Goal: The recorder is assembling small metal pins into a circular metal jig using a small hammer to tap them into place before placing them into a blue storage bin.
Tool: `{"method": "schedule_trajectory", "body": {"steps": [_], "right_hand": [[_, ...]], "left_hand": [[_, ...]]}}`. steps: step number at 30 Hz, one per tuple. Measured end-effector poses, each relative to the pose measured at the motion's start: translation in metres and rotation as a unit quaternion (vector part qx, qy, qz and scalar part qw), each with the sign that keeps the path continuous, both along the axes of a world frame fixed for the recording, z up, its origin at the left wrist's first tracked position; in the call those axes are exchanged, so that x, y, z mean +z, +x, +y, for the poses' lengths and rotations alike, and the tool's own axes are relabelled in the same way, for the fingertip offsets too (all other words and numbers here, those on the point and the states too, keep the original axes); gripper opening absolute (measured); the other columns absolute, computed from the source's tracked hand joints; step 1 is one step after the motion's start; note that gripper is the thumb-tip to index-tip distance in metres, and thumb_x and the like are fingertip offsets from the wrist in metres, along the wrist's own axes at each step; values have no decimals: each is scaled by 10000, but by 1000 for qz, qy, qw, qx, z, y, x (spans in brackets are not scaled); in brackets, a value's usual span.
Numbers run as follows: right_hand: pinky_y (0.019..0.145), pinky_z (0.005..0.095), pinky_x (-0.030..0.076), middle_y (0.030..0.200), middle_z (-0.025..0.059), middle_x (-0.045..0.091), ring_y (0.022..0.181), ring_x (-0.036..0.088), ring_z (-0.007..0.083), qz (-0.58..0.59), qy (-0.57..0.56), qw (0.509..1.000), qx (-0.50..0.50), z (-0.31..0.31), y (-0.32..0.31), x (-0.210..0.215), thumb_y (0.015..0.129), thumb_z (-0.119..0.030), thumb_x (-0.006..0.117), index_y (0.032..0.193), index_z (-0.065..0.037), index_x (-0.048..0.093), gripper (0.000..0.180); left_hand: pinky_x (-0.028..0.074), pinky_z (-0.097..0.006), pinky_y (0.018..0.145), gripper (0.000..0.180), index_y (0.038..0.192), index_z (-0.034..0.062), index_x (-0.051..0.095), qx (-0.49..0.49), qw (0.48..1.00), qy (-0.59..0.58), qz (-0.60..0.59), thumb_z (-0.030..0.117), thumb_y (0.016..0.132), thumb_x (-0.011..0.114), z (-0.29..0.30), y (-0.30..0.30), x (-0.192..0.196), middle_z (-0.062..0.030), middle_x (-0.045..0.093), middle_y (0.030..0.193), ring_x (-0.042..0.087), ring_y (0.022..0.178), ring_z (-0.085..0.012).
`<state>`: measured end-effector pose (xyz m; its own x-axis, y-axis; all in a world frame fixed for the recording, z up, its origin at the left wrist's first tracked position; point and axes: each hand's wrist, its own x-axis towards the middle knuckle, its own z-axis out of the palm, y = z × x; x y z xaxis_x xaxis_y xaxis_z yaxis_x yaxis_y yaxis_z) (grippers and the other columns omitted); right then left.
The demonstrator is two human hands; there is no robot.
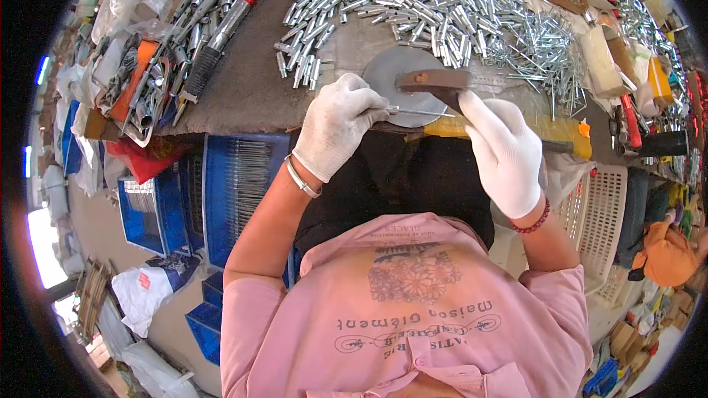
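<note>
1. Pink shirt (413, 324) nearest the camera, filling the lower middle of the view.
2. Far left: hand tools (144, 81) in a loose pile on the worktop (228, 88). Beneath worktop level, a blue bin (214, 199) with thin metal rods (251, 177) ranged side by side.
3. Left hand (339, 121), white-gloved: clamped by the fingertips on a slim metal pin (424, 112). Pin location: over the near edge of the grey disc (383, 74), between both hands, free end toward the right. Contact between pin and disc: cannot tell.
4. Middle, beyond the disc: broad heap of short metal sleeves (435, 15).
5. Right hand (505, 151), also gloved, well apart from the left: closed round a hammer (442, 79), brown head above the disc, apparently clear of the pin.
6. Right: tangle of thin metal pieces (546, 66); pale perforated basket (605, 199) lower down.
7. Handling, as judged: seat the pin flat and steady on the disc before any blow. Hold left fingertips well back from the hammer head. Prefer short, square, light taps, given the likely bending risk with so slim a pin.
</note>
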<state>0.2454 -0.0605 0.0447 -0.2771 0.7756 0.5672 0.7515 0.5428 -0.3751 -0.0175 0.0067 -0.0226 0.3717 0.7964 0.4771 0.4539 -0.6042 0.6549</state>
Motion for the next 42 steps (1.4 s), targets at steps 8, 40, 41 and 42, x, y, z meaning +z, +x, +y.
{"method": "schedule_trajectory", "body": {"steps": [8,40,41,42], "right_hand": [[875,402,557,1046,181,665,961,681,387,63,-190,979,23,15,1,-17,926,7,712,1439,-119,681,529],[741,355,564,865,125,702,764,690,224,177,-463,866,59,-23,-66,-31,929,-69,741,1385,-57,650,466],[720,325,556,886,75,702,765,669,163,186,-449,871,69,-19,-62,-32,934,-51,730,1486,-57,595,568],[691,274,539,927,32,690,759,634,111,192,-442,875,42,-15,-58,-24,950,-40,703,1542,-57,555,611]], "left_hand": [[560,-428,769,152,903,65,781,1,1000,-22,-9,24,776,853,2,0,4,-111,686,895,692,868,-334],[465,-233,592,606,1516,18,512,123,834,-405,-353,37,957,746,-72,-2,23,-45,710,896,578,683,-64],[405,-227,544,603,1530,-2,475,146,835,-387,-363,97,982,706,-75,-11,21,-71,731,934,534,657,-66],[417,-220,555,611,1534,-9,480,158,833,-386,-363,98,974,700,-77,-24,19,-94,760,1007,542,673,-64]]}}
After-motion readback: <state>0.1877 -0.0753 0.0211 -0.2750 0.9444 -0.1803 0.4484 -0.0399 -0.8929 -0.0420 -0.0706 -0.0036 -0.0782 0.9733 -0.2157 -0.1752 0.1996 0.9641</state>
